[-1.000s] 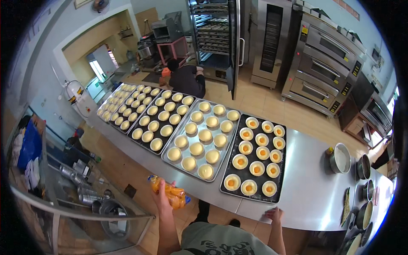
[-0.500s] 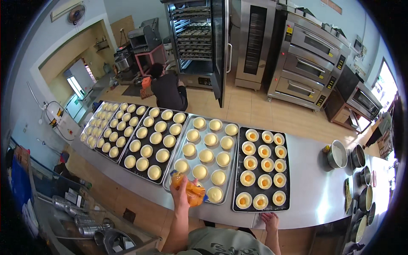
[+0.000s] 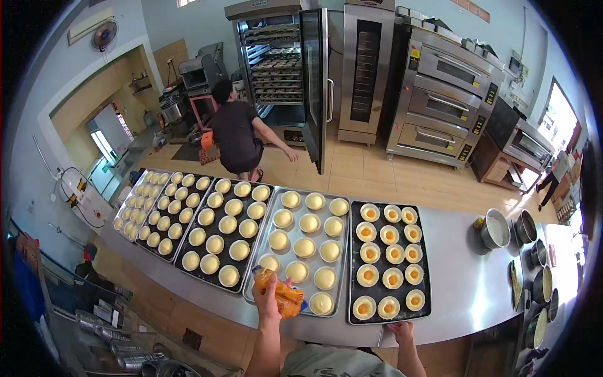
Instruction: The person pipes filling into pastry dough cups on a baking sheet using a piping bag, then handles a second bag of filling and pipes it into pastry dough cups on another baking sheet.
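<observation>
Now clasping orange bag (image 3: 287,299) in left hand (image 3: 269,303), left of black tray (image 3: 379,292); touching its near edge with right hand (image 3: 402,330), grip unclear; could jolt pastries (image 3: 394,254) by pushing.

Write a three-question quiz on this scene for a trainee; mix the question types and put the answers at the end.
1. True or false: the left hand holds an orange bag.
2. Where is the right hand?
A) inside a steel bowl
B) at the front edge of the dark tray with the orange-centred rounds
C) on an oven door
3. Count: how many orange-centred rounds sit on that tray?

Key: 1. True. 2. B. 3. Fifteen, in five rows of three.
</observation>
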Motion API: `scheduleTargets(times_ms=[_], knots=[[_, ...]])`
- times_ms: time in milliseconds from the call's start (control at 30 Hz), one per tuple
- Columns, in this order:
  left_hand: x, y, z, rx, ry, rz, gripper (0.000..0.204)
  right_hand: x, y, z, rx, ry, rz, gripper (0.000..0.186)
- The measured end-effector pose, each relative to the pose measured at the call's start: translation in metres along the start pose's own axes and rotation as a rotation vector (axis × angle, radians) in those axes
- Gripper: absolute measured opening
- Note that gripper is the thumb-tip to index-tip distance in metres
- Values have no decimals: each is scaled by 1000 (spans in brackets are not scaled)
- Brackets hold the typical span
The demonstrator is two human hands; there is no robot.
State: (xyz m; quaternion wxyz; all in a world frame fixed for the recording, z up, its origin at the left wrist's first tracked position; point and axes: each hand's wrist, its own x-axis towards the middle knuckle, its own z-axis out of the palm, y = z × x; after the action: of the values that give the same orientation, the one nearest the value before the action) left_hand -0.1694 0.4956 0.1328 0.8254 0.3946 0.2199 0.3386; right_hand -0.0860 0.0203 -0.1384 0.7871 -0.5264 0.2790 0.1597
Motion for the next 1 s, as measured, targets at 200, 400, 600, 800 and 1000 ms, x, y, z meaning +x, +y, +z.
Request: scheduleTargets(times_ms=[200, 400, 600, 800, 1000], knots=[[-10, -4, 2, -48, 39, -25, 22, -2, -4, 11, 17, 52, 9, 26], [-29, -14, 14, -19, -18, -59, 23, -6, 3, -13, 63, 28, 87, 21], [-60, -10, 35, 66, -19, -72, 24, -44, 13, -33, 79, 41, 83, 24], [-119, -15, 62, 47, 44, 33, 27, -81, 0, -91, 19, -23, 136, 22], [-187, -53, 104, 92, -30, 6, 31, -99, -28, -184, -90, -14, 46, 20]])
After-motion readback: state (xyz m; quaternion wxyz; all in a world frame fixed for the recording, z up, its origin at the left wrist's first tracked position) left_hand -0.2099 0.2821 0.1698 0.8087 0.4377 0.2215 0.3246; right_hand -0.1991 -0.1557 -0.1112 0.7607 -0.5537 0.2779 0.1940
